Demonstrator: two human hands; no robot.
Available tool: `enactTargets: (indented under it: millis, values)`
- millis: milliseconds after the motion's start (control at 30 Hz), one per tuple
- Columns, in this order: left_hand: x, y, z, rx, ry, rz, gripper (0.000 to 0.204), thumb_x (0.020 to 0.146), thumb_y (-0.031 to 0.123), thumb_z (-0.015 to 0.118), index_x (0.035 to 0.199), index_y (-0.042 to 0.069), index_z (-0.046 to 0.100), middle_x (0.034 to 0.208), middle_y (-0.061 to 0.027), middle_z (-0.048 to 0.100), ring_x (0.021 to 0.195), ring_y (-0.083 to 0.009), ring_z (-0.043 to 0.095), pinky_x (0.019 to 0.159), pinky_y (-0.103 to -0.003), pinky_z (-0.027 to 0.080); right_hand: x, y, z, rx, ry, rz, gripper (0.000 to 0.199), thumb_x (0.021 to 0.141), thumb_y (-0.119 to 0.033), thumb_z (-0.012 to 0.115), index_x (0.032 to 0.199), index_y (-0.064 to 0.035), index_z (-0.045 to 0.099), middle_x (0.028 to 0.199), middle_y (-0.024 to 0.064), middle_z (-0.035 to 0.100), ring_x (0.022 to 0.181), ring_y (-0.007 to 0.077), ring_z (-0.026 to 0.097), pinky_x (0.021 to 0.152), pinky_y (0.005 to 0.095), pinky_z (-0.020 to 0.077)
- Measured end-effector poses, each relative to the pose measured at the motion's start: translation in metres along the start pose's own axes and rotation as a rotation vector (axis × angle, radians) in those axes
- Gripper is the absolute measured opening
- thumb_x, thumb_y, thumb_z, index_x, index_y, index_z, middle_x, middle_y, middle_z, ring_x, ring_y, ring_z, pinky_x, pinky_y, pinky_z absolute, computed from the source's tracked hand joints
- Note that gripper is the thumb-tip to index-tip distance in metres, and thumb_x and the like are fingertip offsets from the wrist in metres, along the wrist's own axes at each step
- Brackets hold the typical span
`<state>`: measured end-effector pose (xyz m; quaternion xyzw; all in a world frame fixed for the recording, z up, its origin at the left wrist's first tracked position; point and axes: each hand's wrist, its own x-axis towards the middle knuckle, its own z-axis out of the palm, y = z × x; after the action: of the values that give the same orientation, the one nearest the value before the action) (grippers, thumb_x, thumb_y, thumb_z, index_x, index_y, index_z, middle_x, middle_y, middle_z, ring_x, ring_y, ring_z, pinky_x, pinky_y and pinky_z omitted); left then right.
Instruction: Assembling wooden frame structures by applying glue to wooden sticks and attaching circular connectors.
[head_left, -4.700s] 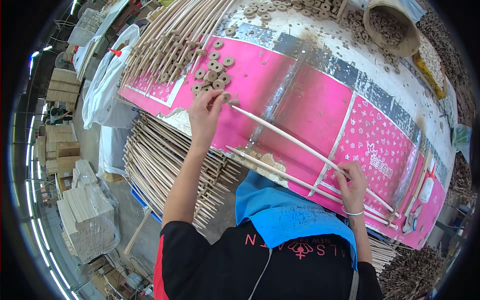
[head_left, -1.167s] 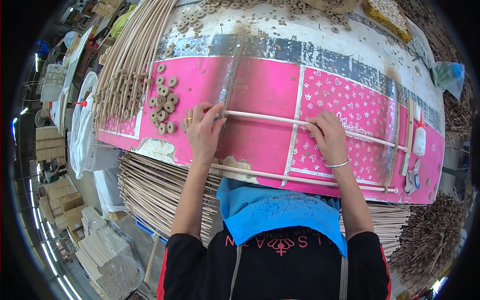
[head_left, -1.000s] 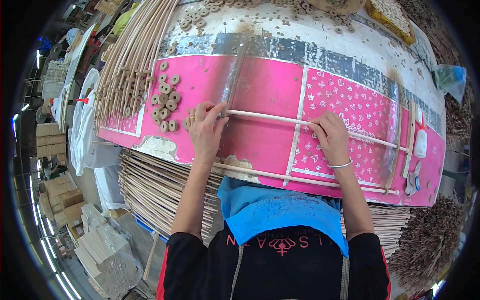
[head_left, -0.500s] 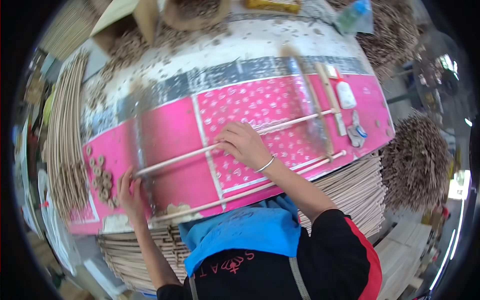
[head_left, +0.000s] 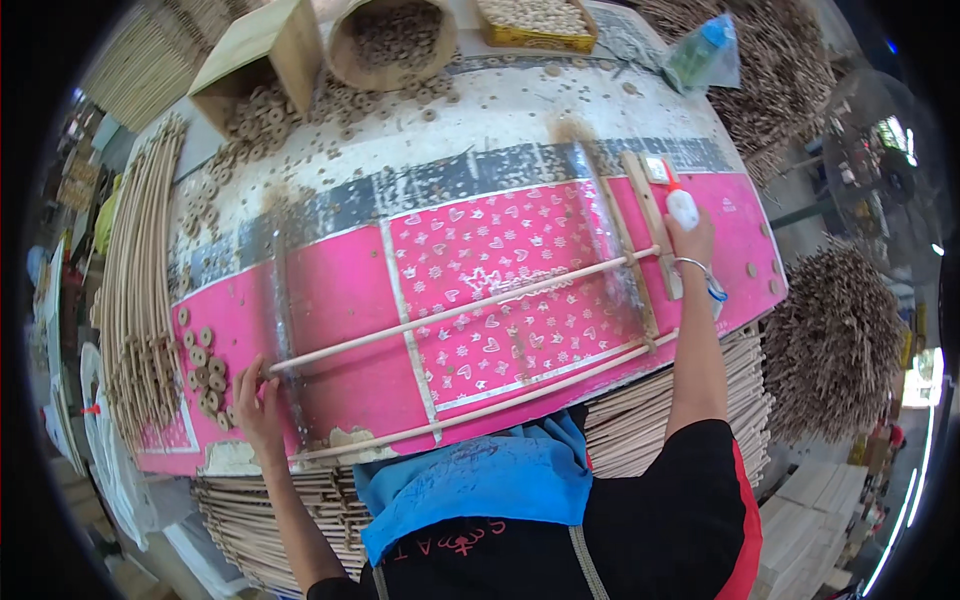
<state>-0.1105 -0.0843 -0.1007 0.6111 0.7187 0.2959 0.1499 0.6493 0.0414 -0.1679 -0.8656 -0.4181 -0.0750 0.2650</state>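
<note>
A long pale wooden dowel (head_left: 450, 314) lies slanted across the pink patterned tabletop (head_left: 340, 290). At its left end, my left hand (head_left: 260, 410) has thumb and fingers closed on the tip. Its right end rests near a wooden strip (head_left: 650, 205). My right hand (head_left: 692, 240) is wrapped round a white squeeze bottle (head_left: 683, 209) with a red cap. Under that hand, scissors show only a bit of their blue-grey handle. Along the near edge lies a second dowel (head_left: 520, 389). Small wooden rings (head_left: 210, 378) with holes are scattered beside my left hand.
Bundled rods (head_left: 140, 290) line the left edge. At the back, a wooden box (head_left: 255, 60) and a round container (head_left: 390, 45) hold rings, beside a yellow tray (head_left: 535, 25) of small pale pieces. A bagged bottle (head_left: 705, 55) stands far right. Stick bundles (head_left: 835, 340) stand off the table.
My right hand has left the middle of the dowel, moved right and taken hold of the white bottle. The dowel's right end has shifted slightly nearer. My left hand stays at the left end.
</note>
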Motion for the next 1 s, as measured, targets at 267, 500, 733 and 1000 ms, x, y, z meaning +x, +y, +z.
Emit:
enactTargets:
  millis: [267, 500, 733, 1000]
  values:
    - [0.013, 0.018, 0.006, -0.035, 0.045, 0.131, 0.043, 0.088, 0.005, 0.077, 0.131, 0.006, 0.072, 0.108, -0.0111, 0.071, 0.099, -0.0261, 0.071, 0.085, -0.037, 0.055, -0.015, -0.064, -0.046, 0.810, -0.152, -0.142, 0.061, 0.091, -0.016, 0.083, 0.142, 0.0038, 0.057, 0.132, 0.0160, 0.068, 0.118, 0.0258, 0.066, 0.098, 0.0376, 0.0555]
    - [0.002, 0.022, -0.010, 0.011, 0.050, 0.122, 0.042, 0.087, 0.014, 0.079, 0.127, 0.007, 0.072, 0.110, -0.0101, 0.071, 0.100, -0.0311, 0.069, 0.086, -0.041, 0.054, -0.200, -0.291, -0.097, 0.866, -0.756, -0.843, 0.058, 0.083, -0.011, 0.086, 0.136, -0.0061, 0.063, 0.128, 0.0119, 0.068, 0.118, 0.0271, 0.066, 0.100, 0.0403, 0.0544]
    - [-0.004, 0.021, -0.015, 0.081, 0.072, 0.180, 0.043, 0.087, 0.019, 0.078, 0.129, 0.009, 0.071, 0.111, -0.0080, 0.069, 0.103, -0.0304, 0.068, 0.087, -0.042, 0.053, -0.262, -0.362, -0.098, 0.803, -0.787, -1.125, 0.060, 0.074, -0.011, 0.087, 0.130, -0.0077, 0.066, 0.112, 0.0141, 0.067, 0.103, 0.0343, 0.065, 0.089, 0.0449, 0.0537]
    - [-0.002, 0.022, -0.013, 0.080, 0.092, 0.192, 0.044, 0.086, 0.015, 0.079, 0.129, 0.007, 0.072, 0.112, -0.0094, 0.070, 0.100, -0.0302, 0.069, 0.085, -0.041, 0.053, -0.276, -0.379, -0.093, 0.756, -0.754, -1.209, 0.056, 0.074, -0.012, 0.087, 0.127, -0.0066, 0.067, 0.111, 0.0123, 0.067, 0.099, 0.0330, 0.065, 0.085, 0.0442, 0.0536]
